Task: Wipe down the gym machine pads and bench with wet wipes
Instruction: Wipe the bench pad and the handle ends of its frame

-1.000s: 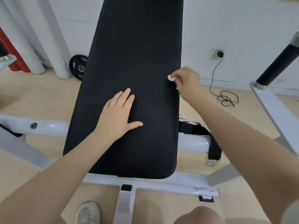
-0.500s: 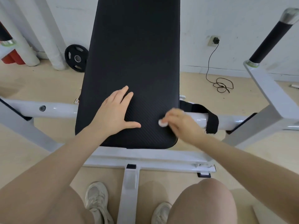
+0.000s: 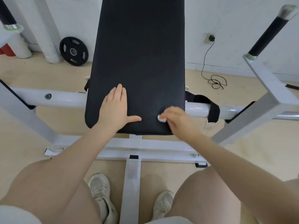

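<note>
Black textured pad (image 3: pixel 139 59) fills the centre, tilted up toward the wall, bolted on a white frame (image 3: pixel 132 149); firm padded vinyl, grippy weave, heavy, won't shift under pressure. Weight plate (image 3: pixel 74 51) leans at the wall on the left, cable (image 3: pixel 215 80) on the floor to the right. Left hand (image 3: pixel 114 109) lies flat on the lower pad, fingers straight, thumb spread, bracing. Right hand (image 3: pixel 175 118) blurred, fingers curled, pinching a small white wipe (image 3: pixel 161 119) against the pad near its lower right corner. Wipe is soft, damp, light, bunches easily; best pinched at its wad and pressed flat.
</note>
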The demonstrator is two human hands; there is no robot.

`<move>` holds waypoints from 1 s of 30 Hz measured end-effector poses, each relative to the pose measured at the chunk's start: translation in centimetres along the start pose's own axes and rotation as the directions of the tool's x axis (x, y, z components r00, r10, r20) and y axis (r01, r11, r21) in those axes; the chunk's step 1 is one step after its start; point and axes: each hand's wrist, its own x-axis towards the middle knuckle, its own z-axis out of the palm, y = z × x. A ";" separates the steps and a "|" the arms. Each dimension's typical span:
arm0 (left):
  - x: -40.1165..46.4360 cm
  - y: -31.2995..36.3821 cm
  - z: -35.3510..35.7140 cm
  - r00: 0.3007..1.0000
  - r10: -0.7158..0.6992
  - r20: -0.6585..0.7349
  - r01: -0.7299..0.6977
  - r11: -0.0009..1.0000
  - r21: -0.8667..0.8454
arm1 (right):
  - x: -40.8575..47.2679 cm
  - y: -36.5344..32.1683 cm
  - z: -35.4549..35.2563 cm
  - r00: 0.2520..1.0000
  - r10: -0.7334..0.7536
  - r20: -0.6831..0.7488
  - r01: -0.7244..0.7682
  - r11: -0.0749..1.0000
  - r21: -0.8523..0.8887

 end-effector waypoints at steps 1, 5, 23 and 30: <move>0.0 -0.1 0.0 1.000 0.004 0.000 -0.004 1.000 -0.001 | -1.4 -0.9 0.5 0.999 -0.012 0.052 0.012 1.000 0.018; -0.1 -0.2 -0.1 1.000 0.014 0.003 -0.014 1.000 -0.003 | -0.4 -1.7 -0.3 0.997 0.083 0.011 -0.083 0.986 0.148; 0.1 -0.5 0.3 0.999 0.028 -0.020 -0.028 1.000 0.012 | 0.9 -2.7 0.8 0.992 0.124 -0.027 -0.115 0.968 0.223; 0.3 -0.7 0.0 0.999 0.023 -0.028 -0.023 1.000 -0.007 | 12.7 -0.6 -0.9 0.878 0.436 -0.198 -0.408 0.898 0.167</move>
